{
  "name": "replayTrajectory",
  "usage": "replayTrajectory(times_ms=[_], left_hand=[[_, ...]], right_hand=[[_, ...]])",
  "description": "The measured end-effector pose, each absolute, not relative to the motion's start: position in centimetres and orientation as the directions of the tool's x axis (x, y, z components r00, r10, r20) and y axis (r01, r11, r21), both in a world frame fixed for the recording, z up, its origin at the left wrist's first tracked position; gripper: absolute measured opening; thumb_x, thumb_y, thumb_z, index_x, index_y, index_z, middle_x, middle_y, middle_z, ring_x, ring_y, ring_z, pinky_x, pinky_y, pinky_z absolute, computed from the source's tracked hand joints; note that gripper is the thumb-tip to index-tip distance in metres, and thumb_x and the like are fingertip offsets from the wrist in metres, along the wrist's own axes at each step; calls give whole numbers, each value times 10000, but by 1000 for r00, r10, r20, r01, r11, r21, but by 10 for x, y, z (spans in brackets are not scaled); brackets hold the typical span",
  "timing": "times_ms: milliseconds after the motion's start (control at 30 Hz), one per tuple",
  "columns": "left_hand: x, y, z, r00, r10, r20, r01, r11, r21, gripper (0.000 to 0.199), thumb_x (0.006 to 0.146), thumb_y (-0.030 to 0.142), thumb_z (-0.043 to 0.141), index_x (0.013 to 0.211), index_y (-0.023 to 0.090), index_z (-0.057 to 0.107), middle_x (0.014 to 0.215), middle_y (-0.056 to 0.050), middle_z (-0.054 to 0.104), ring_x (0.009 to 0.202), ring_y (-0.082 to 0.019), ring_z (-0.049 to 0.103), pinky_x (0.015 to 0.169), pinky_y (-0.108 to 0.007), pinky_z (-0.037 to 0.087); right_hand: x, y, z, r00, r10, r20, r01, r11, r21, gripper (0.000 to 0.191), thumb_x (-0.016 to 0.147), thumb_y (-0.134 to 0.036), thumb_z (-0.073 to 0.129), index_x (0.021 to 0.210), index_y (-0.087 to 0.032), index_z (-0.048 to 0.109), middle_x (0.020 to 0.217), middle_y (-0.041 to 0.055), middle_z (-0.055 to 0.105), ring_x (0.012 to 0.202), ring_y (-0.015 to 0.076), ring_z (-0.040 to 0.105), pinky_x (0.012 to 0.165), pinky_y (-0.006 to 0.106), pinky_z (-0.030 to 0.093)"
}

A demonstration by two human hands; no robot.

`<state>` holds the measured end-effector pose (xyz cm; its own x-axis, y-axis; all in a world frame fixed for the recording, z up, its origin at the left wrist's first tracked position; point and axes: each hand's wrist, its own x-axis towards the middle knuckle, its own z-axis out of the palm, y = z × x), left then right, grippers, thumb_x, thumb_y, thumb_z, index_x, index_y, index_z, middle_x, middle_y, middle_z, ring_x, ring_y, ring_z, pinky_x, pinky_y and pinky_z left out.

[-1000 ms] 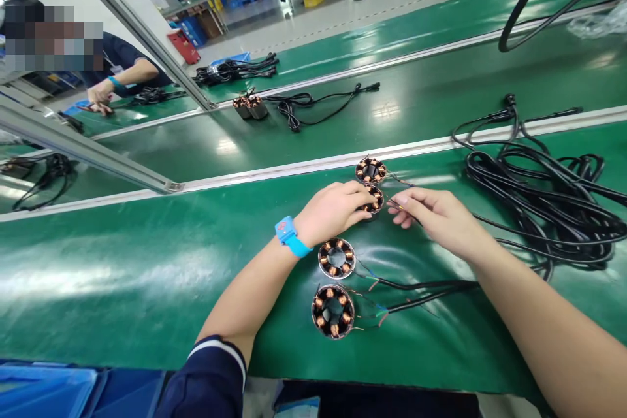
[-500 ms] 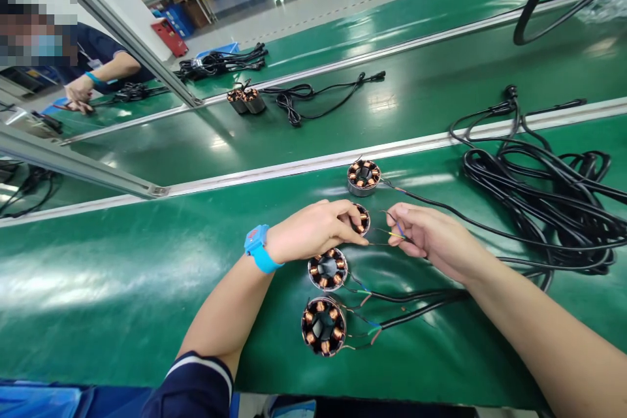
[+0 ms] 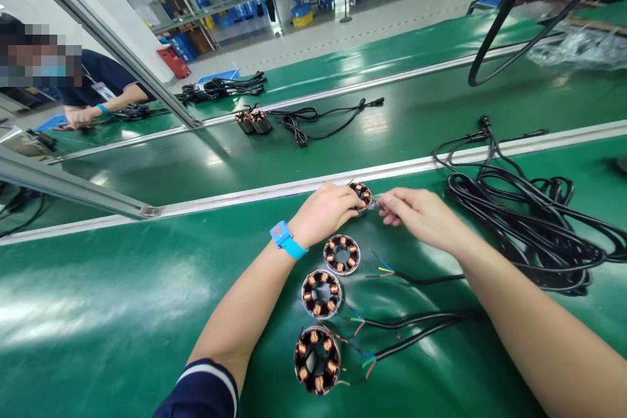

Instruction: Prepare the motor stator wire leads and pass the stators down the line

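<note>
My left hand (image 3: 329, 214), with a blue strap on its wrist, grips the farthest motor stator (image 3: 361, 194), a ring with copper coils. Just to its right, my right hand (image 3: 414, 212) is closed in a pinch on thin wires beside that stator; the fingers partly hide them. Nearer to me in a row sit a second stator (image 3: 341, 255), a third stator (image 3: 321, 294) and the nearest stator (image 3: 317, 360). A black cable (image 3: 421, 279) with bare blue and yellow wire ends lies right of the second stator, apart from it. Two more cables reach the nearer stators.
Coiled black cables (image 3: 524, 222) are heaped on the right of the green bench (image 3: 122, 300). Beyond the metal rail (image 3: 235, 191) stand two stators (image 3: 253, 121) with a cable. A metal post (image 3: 117, 39) rises at left, where a co-worker (image 3: 108, 88) handles cables.
My left hand has moved away from me, from the second stator to the farthest one. My right hand has let go of the blue and yellow wires and moved to the farthest stator's wires.
</note>
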<state>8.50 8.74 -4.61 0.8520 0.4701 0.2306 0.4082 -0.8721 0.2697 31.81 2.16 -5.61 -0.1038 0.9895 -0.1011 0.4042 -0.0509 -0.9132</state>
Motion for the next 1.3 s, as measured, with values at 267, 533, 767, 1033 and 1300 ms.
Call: replayTrajectory(times_ms=[267, 533, 767, 1033, 1300], left_hand=[[76, 90, -48, 905, 375, 202, 292, -891, 348, 333, 1006, 78, 529, 1145, 278, 756, 1193, -30, 677, 1126, -162, 633, 967, -304, 465], [73, 81, -32, 933, 344, 105, 252, -832, 494, 247, 982, 109, 628, 1134, 250, 762, 1193, -27, 692, 1141, -154, 645, 966, -250, 477], [32, 86, -38, 663, 727, 178, 599, -658, 456, 259, 1032, 284, 606, 1266, 191, 668, 1242, -67, 692, 1185, -179, 630, 1066, -315, 483], [-44, 33, -90, 550, 835, 10, 803, -533, 266, 552, 979, 371, 689, 1461, 168, 513, 1542, -152, 478, 1426, -341, 461, 1162, -555, 417], [-51, 0, -112, 588, 794, 157, 791, -605, 94, 618, 1028, 586, 501, 1486, 172, 484, 1523, -108, 510, 1398, -297, 485, 1192, -571, 404]], right_hand=[[306, 20, -60, -61, 947, -315, -99, -320, -942, 511, 722, -639, 685, 873, -158, 601, 883, 55, 666, 499, 50, 367, 456, 218, 201], [307, 16, -61, -143, 916, -375, -48, -385, -922, 647, 634, -714, 821, 876, -168, 573, 730, 31, 646, 546, 78, 423, 522, 227, 304], [325, 15, -62, 91, 985, -145, 125, -156, -980, 657, 673, -760, 788, 1025, -217, 673, 1119, 89, 704, 1137, 272, 620, 1039, 386, 456], [276, 84, -3, -193, 980, 55, 682, 174, -710, 532, 799, -716, 562, 1003, -239, 680, 991, 71, 717, 861, 255, 660, 823, 407, 509], [134, 247, -2, -274, 955, -113, 925, 230, -304, 519, 877, -374, 608, 1357, -174, 610, 1143, 158, 685, 1066, 337, 652, 1020, 471, 453]])
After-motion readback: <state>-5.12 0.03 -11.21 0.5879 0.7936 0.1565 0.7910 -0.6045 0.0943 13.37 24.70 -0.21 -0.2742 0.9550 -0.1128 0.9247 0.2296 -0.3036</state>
